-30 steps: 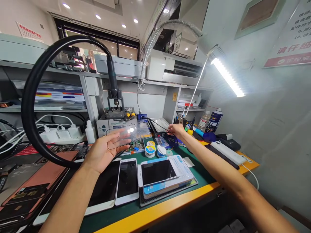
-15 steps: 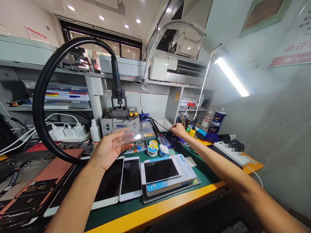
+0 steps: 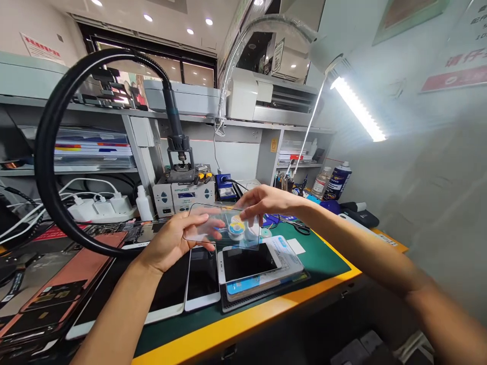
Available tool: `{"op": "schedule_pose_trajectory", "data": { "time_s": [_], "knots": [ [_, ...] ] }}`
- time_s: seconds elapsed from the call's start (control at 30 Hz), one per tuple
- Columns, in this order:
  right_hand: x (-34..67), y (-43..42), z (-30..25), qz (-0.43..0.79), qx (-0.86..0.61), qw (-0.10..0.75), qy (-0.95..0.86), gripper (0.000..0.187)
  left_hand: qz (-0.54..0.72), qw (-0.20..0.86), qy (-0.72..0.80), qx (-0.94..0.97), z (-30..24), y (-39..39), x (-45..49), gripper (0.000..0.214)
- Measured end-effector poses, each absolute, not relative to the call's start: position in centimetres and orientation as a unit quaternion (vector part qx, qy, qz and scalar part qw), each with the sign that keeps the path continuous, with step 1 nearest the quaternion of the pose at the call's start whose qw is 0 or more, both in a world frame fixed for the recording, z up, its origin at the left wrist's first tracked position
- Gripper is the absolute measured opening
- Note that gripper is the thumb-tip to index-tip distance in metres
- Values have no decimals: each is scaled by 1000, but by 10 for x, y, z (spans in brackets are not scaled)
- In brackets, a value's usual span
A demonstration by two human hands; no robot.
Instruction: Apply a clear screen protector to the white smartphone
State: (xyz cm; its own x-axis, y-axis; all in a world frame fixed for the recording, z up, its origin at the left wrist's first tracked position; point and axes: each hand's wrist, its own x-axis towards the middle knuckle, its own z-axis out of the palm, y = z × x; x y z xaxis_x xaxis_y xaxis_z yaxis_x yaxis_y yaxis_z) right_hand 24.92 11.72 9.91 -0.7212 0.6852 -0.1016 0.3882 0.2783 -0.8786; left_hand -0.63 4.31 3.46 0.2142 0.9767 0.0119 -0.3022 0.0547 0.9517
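Note:
My left hand (image 3: 173, 238) holds a clear, thin-edged screen protector (image 3: 216, 235) by its left end, thumb on the near face and fingers behind, showing through. At its upper right edge, my right hand (image 3: 262, 200) is closed with bent fingers and thumb at the rim; the tips are partly hard to make out. Below the sheet lies a white-framed phone (image 3: 249, 261) on a blue-and-white box (image 3: 291, 258). Left of it is another white phone (image 3: 201, 279). A solder spool (image 3: 236, 228) is visible through the clear sheet.
A black flexible tube (image 3: 41, 152) loops at left, its handle resting above a hot-air station (image 3: 182, 195). A larger white-framed tablet (image 3: 167, 289) and phone parts (image 3: 57, 294) cover the left. Scissors (image 3: 302, 228) and a spray can (image 3: 338, 181) sit at right. A lit lamp (image 3: 357, 109) hangs above.
My right hand has come left from the back of the bench to the screen protector's right edge. My left hand has brought the sheet slightly right and down. The view has shifted a little.

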Motion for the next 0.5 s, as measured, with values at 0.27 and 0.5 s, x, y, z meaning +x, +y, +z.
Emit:
{"op": "schedule_pose_trajectory", "data": {
  "time_s": [0.27, 0.5],
  "knots": [
    [271, 113, 100, 615, -419, 235, -625, 23, 522, 648, 320, 454, 35, 44, 5, 45],
    [315, 181, 107, 501, -517, 485, -496, 11, 613, 621, 309, 379, 36, 50, -4, 43]
  ]
}}
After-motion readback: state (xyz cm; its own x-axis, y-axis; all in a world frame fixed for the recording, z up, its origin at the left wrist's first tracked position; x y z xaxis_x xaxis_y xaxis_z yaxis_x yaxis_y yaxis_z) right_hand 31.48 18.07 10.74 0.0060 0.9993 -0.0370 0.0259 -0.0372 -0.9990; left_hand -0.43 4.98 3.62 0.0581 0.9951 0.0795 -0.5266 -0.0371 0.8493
